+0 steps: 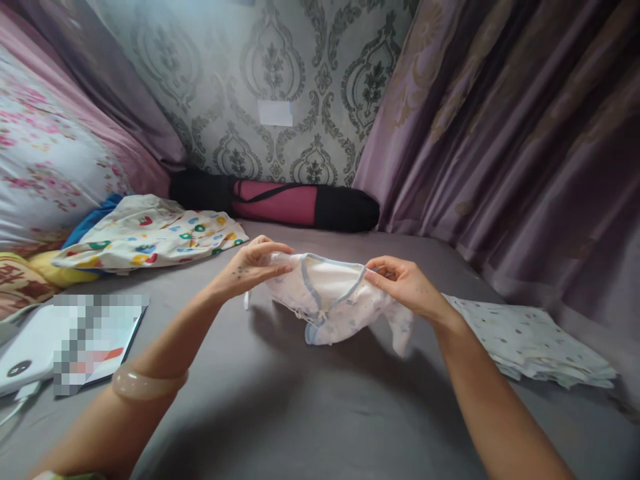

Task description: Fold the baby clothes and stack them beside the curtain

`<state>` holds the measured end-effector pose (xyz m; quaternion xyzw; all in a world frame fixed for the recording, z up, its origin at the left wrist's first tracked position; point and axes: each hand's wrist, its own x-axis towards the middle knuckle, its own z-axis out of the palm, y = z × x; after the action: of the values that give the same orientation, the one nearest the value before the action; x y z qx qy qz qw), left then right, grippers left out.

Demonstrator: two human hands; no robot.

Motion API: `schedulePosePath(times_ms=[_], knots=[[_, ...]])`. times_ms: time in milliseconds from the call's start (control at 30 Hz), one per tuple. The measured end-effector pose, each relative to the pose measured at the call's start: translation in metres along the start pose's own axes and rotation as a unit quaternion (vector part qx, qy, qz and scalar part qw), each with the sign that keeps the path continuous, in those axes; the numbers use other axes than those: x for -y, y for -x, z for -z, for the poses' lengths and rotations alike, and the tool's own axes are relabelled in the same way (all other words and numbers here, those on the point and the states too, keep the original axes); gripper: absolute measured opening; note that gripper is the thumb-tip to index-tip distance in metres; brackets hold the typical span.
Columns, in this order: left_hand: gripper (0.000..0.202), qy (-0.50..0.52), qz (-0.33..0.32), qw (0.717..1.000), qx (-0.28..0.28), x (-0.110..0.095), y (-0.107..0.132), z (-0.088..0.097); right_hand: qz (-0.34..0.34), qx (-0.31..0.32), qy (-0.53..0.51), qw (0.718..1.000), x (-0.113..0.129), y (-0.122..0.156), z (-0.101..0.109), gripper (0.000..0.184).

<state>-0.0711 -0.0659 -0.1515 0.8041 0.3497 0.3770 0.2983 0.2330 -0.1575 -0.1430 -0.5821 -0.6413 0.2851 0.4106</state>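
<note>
A small white baby shirt point(345, 310) with light blue trim and a V-shaped wrap neckline hangs between my hands, just above a grey sheet point(240, 407). My left hand point(255, 267) pinches its left shoulder between thumb and fingers. At the opposite shoulder, near the collar edge, my right hand point(400, 283) is closed on the fabric. Thin white ties dangle at the front crossing. One sleeve droops below my right hand. The lower part of the shirt is folded away from view.
A folded white patterned cloth point(535, 340) lies at right. On the left are a colourful printed cloth point(165, 233), a white device with a cable point(25, 353) and a partly blurred flat item point(100, 340). A black and maroon long bag point(280, 203) rests against the wall, beside purple curtains point(475, 120).
</note>
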Motion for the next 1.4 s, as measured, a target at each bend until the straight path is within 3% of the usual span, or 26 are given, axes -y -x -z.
schedulePosePath(times_ms=[300, 500, 733, 900, 1000, 1100, 1167, 1300, 1400], knots=[[0.033, 0.037, 0.057, 0.998, -0.015, 0.007, -0.006, -0.011, 0.046, -0.022, 0.094, 0.994, 0.002, 0.002, -0.001, 0.026], [0.034, 0.054, 0.072, 0.996, -0.025, 0.007, -0.01, -0.009, 0.08, -0.029, 0.135, 0.987, 0.004, -0.003, 0.0, 0.023], [0.032, 0.086, 0.089, 0.989, -0.077, 0.0, -0.013, -0.002, 0.097, -0.06, 0.171, 0.979, 0.008, -0.012, 0.001, 0.025], [0.034, 0.093, 0.102, 0.986, -0.097, -0.014, -0.019, 0.008, 0.137, -0.097, 0.182, 0.969, 0.009, -0.027, 0.0, 0.029], [0.029, 0.043, 0.043, 0.986, -0.158, -0.033, -0.026, 0.018, 0.158, -0.135, 0.133, 0.969, 0.018, -0.037, 0.002, 0.034], [0.026, 0.056, -0.013, 0.977, -0.206, -0.057, -0.029, 0.032, 0.162, -0.144, 0.012, 0.976, 0.033, -0.043, 0.009, 0.039], [0.027, 0.112, 0.001, 0.975, -0.19, -0.069, -0.027, 0.042, 0.149, -0.125, -0.062, 0.979, 0.043, -0.044, 0.015, 0.042], [0.032, 0.106, 0.078, 0.99, -0.046, -0.077, -0.021, 0.055, 0.093, -0.006, -0.075, 0.993, 0.051, -0.048, 0.025, 0.046], [0.037, 0.125, 0.076, 0.989, -0.037, -0.073, -0.022, 0.056, 0.088, -0.005, -0.093, 0.992, 0.052, -0.051, 0.026, 0.044]])
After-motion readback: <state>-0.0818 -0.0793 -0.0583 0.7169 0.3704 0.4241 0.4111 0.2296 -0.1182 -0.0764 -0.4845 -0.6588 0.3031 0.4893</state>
